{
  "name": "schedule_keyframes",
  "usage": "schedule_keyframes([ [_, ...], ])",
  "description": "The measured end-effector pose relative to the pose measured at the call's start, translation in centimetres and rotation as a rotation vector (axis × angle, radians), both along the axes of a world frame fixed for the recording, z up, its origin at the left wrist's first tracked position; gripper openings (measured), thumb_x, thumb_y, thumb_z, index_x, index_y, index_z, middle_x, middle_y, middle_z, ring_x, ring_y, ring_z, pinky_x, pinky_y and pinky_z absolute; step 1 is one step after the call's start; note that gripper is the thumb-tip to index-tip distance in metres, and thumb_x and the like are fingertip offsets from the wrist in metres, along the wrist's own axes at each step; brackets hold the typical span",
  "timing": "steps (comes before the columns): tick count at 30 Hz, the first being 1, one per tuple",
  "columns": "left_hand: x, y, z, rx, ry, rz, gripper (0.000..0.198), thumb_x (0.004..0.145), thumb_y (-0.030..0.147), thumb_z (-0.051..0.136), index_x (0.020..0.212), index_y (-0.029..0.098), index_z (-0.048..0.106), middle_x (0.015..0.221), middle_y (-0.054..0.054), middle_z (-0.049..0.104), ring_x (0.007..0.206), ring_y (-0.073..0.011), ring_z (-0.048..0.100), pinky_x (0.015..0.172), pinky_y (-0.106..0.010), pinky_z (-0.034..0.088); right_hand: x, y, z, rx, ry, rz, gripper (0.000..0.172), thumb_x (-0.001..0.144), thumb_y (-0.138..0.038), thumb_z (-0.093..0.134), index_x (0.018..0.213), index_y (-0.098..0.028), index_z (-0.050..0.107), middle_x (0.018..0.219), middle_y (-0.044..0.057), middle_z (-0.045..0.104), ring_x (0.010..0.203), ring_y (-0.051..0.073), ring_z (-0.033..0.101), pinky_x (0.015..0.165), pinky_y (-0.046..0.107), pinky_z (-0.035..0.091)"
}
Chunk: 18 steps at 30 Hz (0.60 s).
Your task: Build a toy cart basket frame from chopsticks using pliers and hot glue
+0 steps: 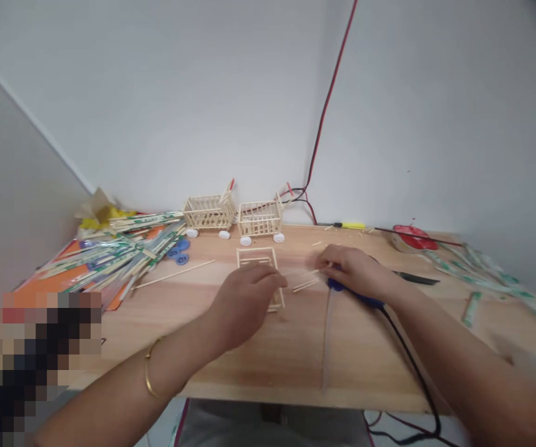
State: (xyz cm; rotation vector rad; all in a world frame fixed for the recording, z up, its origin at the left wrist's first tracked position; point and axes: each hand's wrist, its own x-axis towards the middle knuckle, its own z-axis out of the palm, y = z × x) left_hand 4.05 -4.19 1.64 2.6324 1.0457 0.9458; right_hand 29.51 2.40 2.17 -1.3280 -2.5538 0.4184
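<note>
My left hand (pixel 249 301) is closed over a small frame of thin wooden sticks (pixel 256 251), which lies on the table and is partly hidden under the fingers. My right hand (pixel 358 270) has thumb and fingers pinched at the end of a short wooden stick (pixel 313 273); two or so similar sticks lie beside it. Below the right hand rests a blue glue gun (pixel 371 302), partly covered by the hand, with a black cord (pixel 410 354). A long translucent rod (pixel 327 335) runs from it toward the table's front edge.
Two stick-built carts with white wheels, a left cart (pixel 209 212) and a right cart (pixel 259 218), stand near the wall. Bundled sticks (pixel 141 248) and blue wheels (pixel 181 251) lie left. A red-topped container (pixel 414 239), black blade-like tool (pixel 417 277) and green-white wrappers (pixel 495 276) lie right.
</note>
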Motion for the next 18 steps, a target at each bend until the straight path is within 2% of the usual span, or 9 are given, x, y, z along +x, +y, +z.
schedule_keyframes([
  [3, 1.9, -1.3, 0.4, 0.044, 0.174, -0.035, 0.023, 0.082, 0.006, 0.043, 0.094, 0.017, 0.059, 0.090, -0.007, 0.065, 0.085, -0.0186, 0.053, 0.079, -0.034, 0.044, 0.3, -0.2, -2.3, -0.017, -0.035, 0.004, 0.018, 0.081, -0.017, 0.048, 0.084, -0.017, 0.065, 0.086, 0.007, 0.065, 0.079, 0.018, 0.058, 0.072, 0.028, 0.043],
  [6, 4.0, -2.3, 0.8, 0.028, 0.333, -0.044, 0.017, 0.077, 0.008, 0.050, 0.089, 0.016, 0.058, 0.086, -0.007, 0.064, 0.083, -0.0206, 0.051, 0.076, -0.036, 0.043, -0.1, -0.1, -3.6, 0.032, -0.032, 0.037, 0.020, 0.081, -0.015, 0.047, 0.086, -0.016, 0.067, 0.087, 0.010, 0.066, 0.083, 0.020, 0.058, 0.075, 0.030, 0.043],
  [9, 5.9, -2.8, 0.6, 0.027, 0.456, -0.006, 0.012, 0.074, 0.011, 0.054, 0.085, 0.016, 0.057, 0.084, -0.009, 0.063, 0.083, -0.0235, 0.051, 0.074, -0.039, 0.042, -0.2, 0.2, -4.3, 0.060, -0.021, 0.046, 0.020, 0.082, -0.015, 0.047, 0.087, -0.015, 0.067, 0.087, 0.010, 0.067, 0.086, 0.020, 0.058, 0.078, 0.031, 0.042],
  [13, 8.3, -2.4, -0.2, 0.076, 0.511, 0.036, 0.016, 0.075, 0.014, 0.055, 0.090, 0.012, 0.060, 0.089, -0.014, 0.065, 0.088, -0.0270, 0.053, 0.077, -0.042, 0.040, 0.5, 0.2, -4.8, 0.105, 0.013, 0.054, 0.019, 0.083, -0.015, 0.048, 0.088, -0.015, 0.067, 0.089, 0.010, 0.067, 0.086, 0.020, 0.058, 0.079, 0.031, 0.042],
  [18, 10.6, -1.0, -0.3, -0.009, 0.638, 0.062, 0.021, 0.077, 0.016, 0.055, 0.094, 0.008, 0.065, 0.094, -0.016, 0.067, 0.089, -0.0293, 0.058, 0.081, -0.046, 0.040, 1.3, -0.1, -5.0, 0.151, 0.072, 0.009, 0.020, 0.087, -0.018, 0.046, 0.092, -0.016, 0.065, 0.093, 0.010, 0.068, 0.089, 0.020, 0.059, 0.079, 0.033, 0.041],
])
